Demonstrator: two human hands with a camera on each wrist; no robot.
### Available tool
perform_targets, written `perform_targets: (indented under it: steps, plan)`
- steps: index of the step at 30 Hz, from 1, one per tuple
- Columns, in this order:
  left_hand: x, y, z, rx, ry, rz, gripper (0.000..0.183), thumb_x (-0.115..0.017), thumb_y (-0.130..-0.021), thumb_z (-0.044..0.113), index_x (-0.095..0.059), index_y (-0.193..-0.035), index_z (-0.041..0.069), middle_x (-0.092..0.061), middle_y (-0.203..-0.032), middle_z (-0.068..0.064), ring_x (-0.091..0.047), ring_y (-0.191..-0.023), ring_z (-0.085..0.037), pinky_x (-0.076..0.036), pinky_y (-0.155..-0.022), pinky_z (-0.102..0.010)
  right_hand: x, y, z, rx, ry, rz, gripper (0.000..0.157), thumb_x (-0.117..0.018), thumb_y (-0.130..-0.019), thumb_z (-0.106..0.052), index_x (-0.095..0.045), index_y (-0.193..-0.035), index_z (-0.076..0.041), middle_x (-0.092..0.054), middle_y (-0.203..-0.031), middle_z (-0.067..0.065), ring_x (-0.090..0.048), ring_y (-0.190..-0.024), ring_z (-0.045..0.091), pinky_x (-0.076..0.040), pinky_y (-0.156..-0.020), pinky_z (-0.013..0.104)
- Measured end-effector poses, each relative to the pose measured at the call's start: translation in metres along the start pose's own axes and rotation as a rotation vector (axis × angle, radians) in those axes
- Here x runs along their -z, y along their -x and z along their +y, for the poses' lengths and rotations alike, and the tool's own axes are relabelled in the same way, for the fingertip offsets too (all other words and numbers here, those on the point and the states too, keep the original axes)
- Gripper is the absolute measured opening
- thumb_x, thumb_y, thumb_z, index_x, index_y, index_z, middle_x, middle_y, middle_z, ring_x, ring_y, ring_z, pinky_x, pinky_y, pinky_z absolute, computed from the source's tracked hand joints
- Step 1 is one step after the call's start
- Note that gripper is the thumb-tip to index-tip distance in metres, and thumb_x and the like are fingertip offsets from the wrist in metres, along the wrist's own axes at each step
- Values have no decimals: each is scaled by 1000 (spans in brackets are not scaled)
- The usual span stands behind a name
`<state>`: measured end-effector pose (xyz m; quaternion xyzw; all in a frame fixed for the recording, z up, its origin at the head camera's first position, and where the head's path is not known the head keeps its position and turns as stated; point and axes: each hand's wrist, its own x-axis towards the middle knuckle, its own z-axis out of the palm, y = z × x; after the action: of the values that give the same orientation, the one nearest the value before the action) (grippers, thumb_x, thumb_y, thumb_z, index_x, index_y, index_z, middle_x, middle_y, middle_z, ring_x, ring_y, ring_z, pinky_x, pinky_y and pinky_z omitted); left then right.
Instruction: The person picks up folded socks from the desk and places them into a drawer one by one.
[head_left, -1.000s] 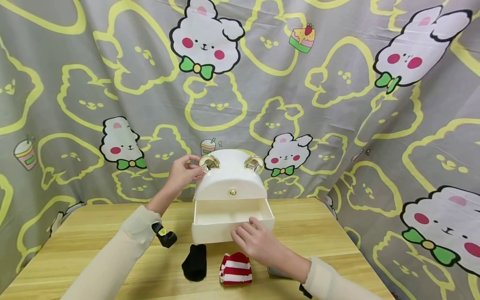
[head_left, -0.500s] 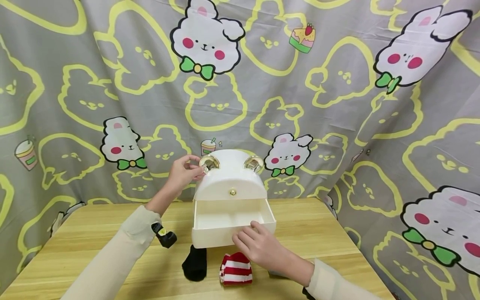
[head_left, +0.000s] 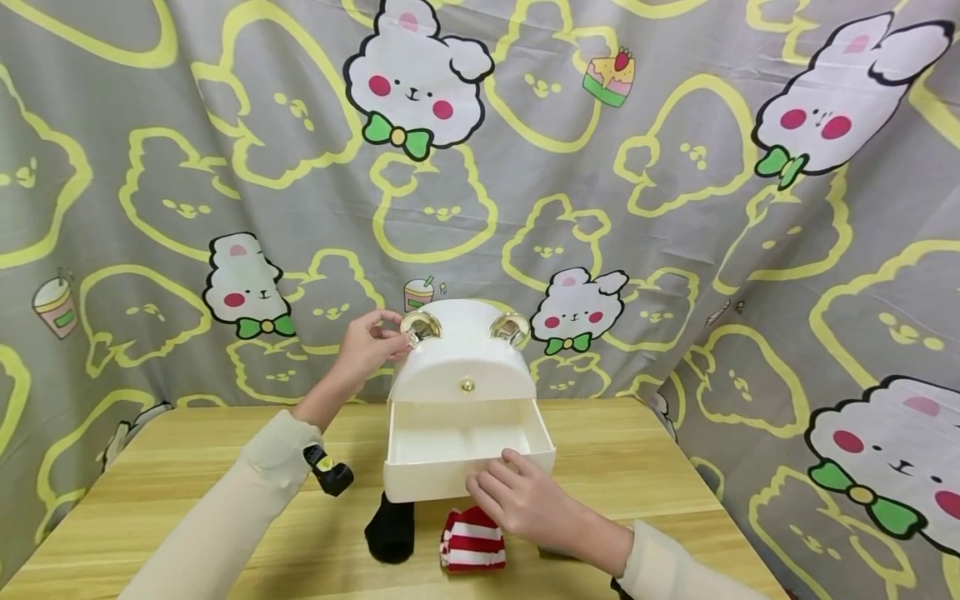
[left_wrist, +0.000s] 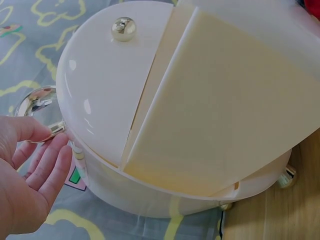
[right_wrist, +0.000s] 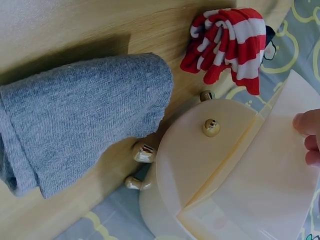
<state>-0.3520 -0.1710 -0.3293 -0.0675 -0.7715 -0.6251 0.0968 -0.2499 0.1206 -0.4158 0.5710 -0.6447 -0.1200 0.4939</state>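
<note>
A white animal-shaped drawer box [head_left: 468,358] with gold ears stands in the middle of the table. My left hand [head_left: 366,350] pinches the box's left gold ear [left_wrist: 40,97] between thumb and fingers, seen close in the left wrist view. On the front edge of the pulled-out drawer [head_left: 427,482] my right hand [head_left: 525,504] has its fingers hooked, toward the drawer's right end. The inside of the drawer shows bare white. The upper front panel with its gold knob [head_left: 467,385] sits flush above it.
Before the box lie a black sock [head_left: 392,533] and a folded red-and-white striped sock [head_left: 474,542]. A grey folded sock [right_wrist: 90,115] lies to the right, mostly hidden by my right arm in the head view. A patterned curtain [head_left: 675,250] hangs behind the table [head_left: 622,467].
The drawer has slid farther out toward me, with my right hand moving along with it. My left hand has stayed at the ear.
</note>
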Motion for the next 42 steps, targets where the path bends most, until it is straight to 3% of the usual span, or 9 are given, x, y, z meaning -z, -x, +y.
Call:
perform_targets:
  steps: [10,19,29,37,42]
  plan:
    - [0,-1,0,-3,-2,3,31,-70,-94,7,-60,-122,-2,-75,-93,-16,-74,-77,-11,-64,-81,-40,13,-11,3,50,-4,68,35,-42,-106,-2,-74,-97,-11,-70,-85,-3,-64,-77,11,-58,-73,28]
    - [0,0,0,-8,-2,3,30,-70,-94,7,-60,-121,-2,-75,-95,-19,-75,-77,-11,-64,-81,-40,-1,3,-1,51,-24,15,33,-43,-107,-4,-74,-103,-10,-70,-88,-2,-65,-80,13,-59,-76,32]
    - [0,-1,0,1,-2,-1,31,-70,-94,7,-59,-122,-2,-74,-99,-21,-75,-78,-11,-64,-77,-33,2,7,0,56,-24,-33,28,-46,-105,-4,-73,-112,-9,-70,-93,-2,-65,-86,13,-59,-83,34]
    - [-1,-1,2,-5,-12,9,30,-70,-94,8,-60,-121,-1,-74,-92,-15,-75,-80,-14,-63,-84,-45,3,12,4,95,-23,-45,35,-40,-108,-3,-74,-117,-9,-71,-93,-2,-66,-86,13,-60,-81,34]
    - [-1,0,2,-8,-4,6,30,-70,-94,7,-60,-122,-2,-74,-89,-11,-74,-77,-11,-63,-84,-45,3,16,6,116,-20,-40,37,-38,-109,-4,-73,-119,-9,-69,-88,-3,-64,-82,13,-60,-78,32]
